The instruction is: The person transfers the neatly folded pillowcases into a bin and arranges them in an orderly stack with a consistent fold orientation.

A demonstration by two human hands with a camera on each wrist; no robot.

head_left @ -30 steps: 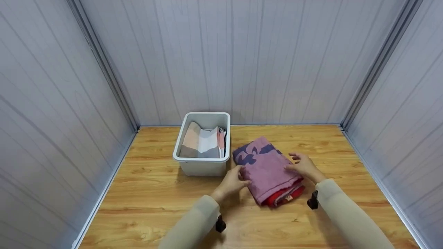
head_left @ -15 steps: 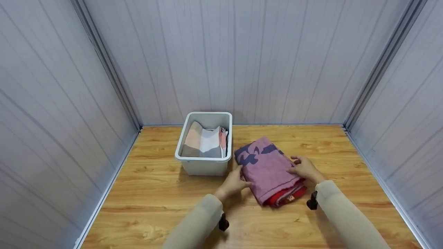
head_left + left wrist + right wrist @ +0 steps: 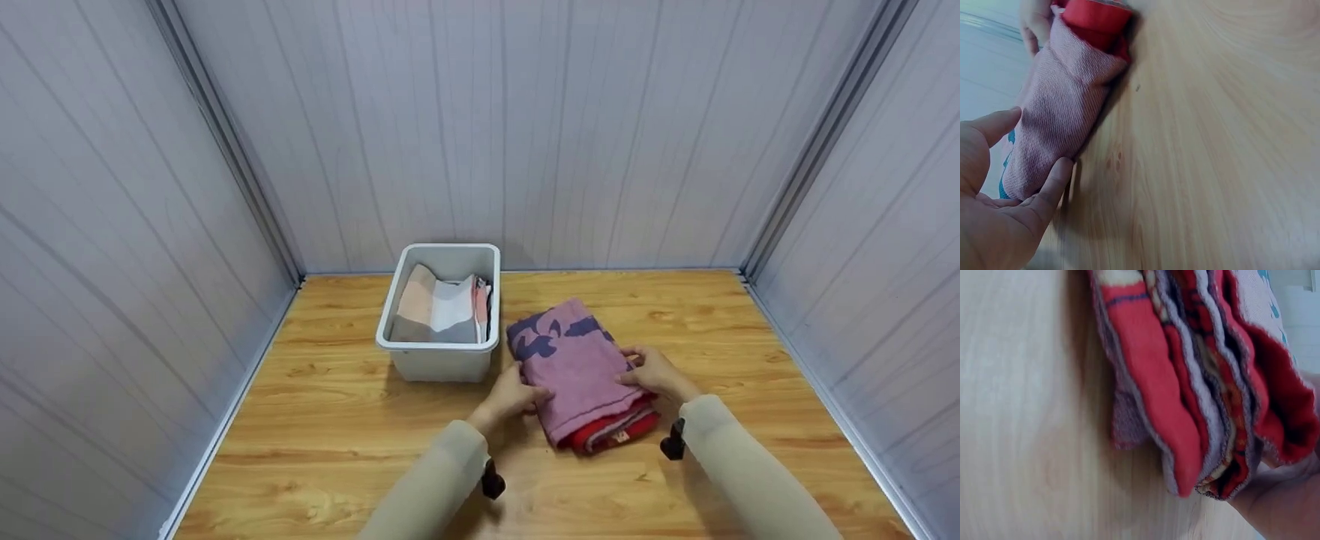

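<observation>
A folded towel (image 3: 576,367), mauve with dark purple shapes outside and red inside, lies slanted on the wooden surface. My left hand (image 3: 512,395) grips its left edge, thumb over the top and fingers along the side. In the left wrist view, the thumb and fingers (image 3: 1053,183) straddle the towel's thick folded edge. My right hand (image 3: 658,375) holds the opposite edge, its thumb on the upper layer. The right wrist view shows the stacked red and grey-mauve layers (image 3: 1157,394) at the near end; most of the right hand (image 3: 1275,500) is hidden behind them.
A pale grey plastic bin (image 3: 442,364) stands left of the towel, near the back wall. Inside it lies a folded cloth (image 3: 450,307) in peach, white and grey, beside other folded fabric. Panelled walls (image 3: 480,135) close off the back and both sides.
The towel has turned slightly, its near end shifting left. My right hand has come a little nearer and closed in on the edge; my left thumb reaches further over the towel.
</observation>
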